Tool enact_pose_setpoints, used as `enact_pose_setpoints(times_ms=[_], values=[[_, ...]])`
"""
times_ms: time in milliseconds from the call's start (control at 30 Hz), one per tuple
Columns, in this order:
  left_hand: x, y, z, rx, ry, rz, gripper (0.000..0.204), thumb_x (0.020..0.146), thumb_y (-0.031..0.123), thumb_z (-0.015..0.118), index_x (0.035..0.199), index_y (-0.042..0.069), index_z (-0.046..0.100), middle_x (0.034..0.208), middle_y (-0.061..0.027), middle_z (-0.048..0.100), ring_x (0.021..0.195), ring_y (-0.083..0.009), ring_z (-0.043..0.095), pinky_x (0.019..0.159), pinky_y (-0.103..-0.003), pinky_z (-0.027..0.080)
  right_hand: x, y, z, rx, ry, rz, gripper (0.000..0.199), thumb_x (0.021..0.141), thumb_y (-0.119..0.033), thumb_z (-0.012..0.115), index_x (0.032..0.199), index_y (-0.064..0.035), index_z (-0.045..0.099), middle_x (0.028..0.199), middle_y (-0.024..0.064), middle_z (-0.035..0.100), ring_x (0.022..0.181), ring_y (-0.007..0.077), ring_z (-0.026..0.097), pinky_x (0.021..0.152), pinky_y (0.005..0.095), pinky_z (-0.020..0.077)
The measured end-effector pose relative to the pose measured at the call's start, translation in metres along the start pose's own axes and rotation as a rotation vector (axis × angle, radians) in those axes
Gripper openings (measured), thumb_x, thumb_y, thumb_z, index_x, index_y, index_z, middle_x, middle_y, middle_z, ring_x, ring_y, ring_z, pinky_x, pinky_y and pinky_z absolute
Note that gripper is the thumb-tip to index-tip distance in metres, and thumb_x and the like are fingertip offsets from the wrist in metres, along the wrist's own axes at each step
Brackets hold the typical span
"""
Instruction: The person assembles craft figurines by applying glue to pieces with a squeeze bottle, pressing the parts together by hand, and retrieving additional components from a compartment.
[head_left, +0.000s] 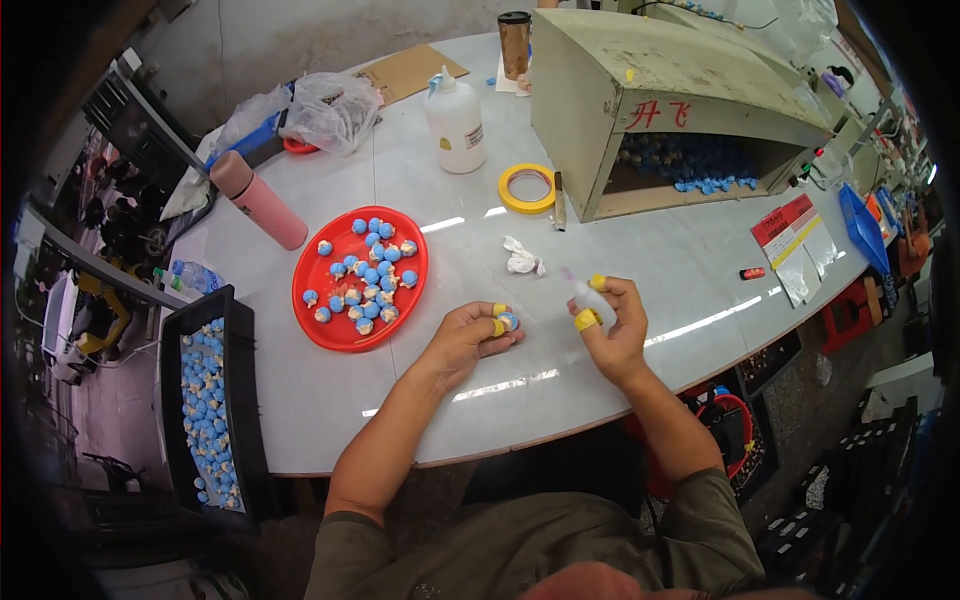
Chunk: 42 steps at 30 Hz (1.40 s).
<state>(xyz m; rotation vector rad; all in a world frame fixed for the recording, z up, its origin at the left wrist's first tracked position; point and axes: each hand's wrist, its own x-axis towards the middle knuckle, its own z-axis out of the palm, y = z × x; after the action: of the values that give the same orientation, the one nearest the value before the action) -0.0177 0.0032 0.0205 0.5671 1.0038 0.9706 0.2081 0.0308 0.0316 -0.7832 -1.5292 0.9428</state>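
Between the yellow-wrapped fingertips of my left hand (pixel 462 342) is a small blue and cream piece (pixel 509 321). My right hand (pixel 617 335), also with yellow wraps on thumb and finger, grips a small translucent squeeze bottle (pixel 592 301). Its thin tip points up and to the left, apart from the piece. Left of my hands, a round red tray (pixel 312 322) holds several similar blue and cream pieces. A crumpled white tissue (pixel 522 257) lies beyond my hands on the table.
A black bin (pixel 243 350) of similar pieces stands at the table's left edge. Farther back are a pink flask (pixel 262 204), a white bottle (pixel 456 125), yellow tape (pixel 504 194) and a brown tumbler (pixel 515 52). A beige metal box (pixel 572 110) with blue pieces inside fills the back right.
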Motion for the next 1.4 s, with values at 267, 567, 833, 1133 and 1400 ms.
enact_pose_setpoints(times_ms=[267, 567, 833, 1133, 1400], values=[[-0.002, 0.004, -0.001, 0.033, -0.039, -0.015, 0.024, 0.086, 0.006, 0.061, 0.109, 0.002, 0.054, 0.105, -0.0118, 0.063, 0.094, -0.0219, 0.065, 0.077, -0.026, 0.055, 0.004, 0.031, -0.122, -0.266, 0.293, 0.183, 0.023, 0.082, -0.006, 0.066, 0.103, -0.0014, 0.057, 0.091, 0.0034, 0.062, 0.081, 0.0117, 0.057, 0.072, 0.0256, 0.0456], [0.007, -0.004, 0.002, -0.002, -0.055, 0.013, 0.031, 0.084, 0.004, 0.062, 0.112, -0.001, 0.048, 0.104, -0.015, 0.061, 0.095, -0.0246, 0.064, 0.085, -0.03, 0.054, -0.007, 0.071, -0.258, -1.013, 0.629, 0.324, 0.033, 0.075, -0.017, 0.072, 0.099, 0.0008, 0.058, 0.073, 0.0076, 0.055, 0.066, 0.0185, 0.052, 0.061, 0.0327, 0.0449], [-0.002, 0.001, 0.002, 0.011, -0.006, 0.017, 0.025, 0.084, 0.003, 0.062, 0.107, 0.0, 0.052, 0.104, -0.0148, 0.063, 0.091, -0.0222, 0.066, 0.08, -0.028, 0.055, 0.008, 0.028, -0.177, -0.962, 0.683, -0.269, 0.02, 0.076, -0.005, 0.066, 0.094, 0.0, 0.058, 0.081, 0.0094, 0.056, 0.071, 0.0235, 0.052, 0.065, 0.0349, 0.0442], [0.003, 0.0, 0.005, -0.005, -0.025, 0.007, 0.025, 0.084, 0.0, 0.061, 0.107, 0.0, 0.052, 0.104, -0.0147, 0.063, 0.092, -0.022, 0.066, 0.079, -0.027, 0.056, 0.153, 0.11, -0.169, -1.343, 0.461, 0.082, 0.019, 0.075, -0.007, 0.06, 0.094, -0.0035, 0.061, 0.092, 0.0132, 0.056, 0.092, 0.0311, 0.056, 0.074, 0.0415, 0.0482], [0.0, 0.002, -0.002, -0.028, -0.029, -0.004, 0.028, 0.085, -0.003, 0.058, 0.111, -0.001, 0.05, 0.107, -0.0158, 0.062, 0.094, -0.0232, 0.065, 0.079, -0.027, 0.056, 0.172, 0.117, -0.144, -1.439, 0.29, -0.042, 0.015, 0.072, -0.008, 0.062, 0.087, -0.006, 0.064, 0.094, 0.0137, 0.057, 0.092, 0.0312, 0.056, 0.075, 0.0415, 0.048]])
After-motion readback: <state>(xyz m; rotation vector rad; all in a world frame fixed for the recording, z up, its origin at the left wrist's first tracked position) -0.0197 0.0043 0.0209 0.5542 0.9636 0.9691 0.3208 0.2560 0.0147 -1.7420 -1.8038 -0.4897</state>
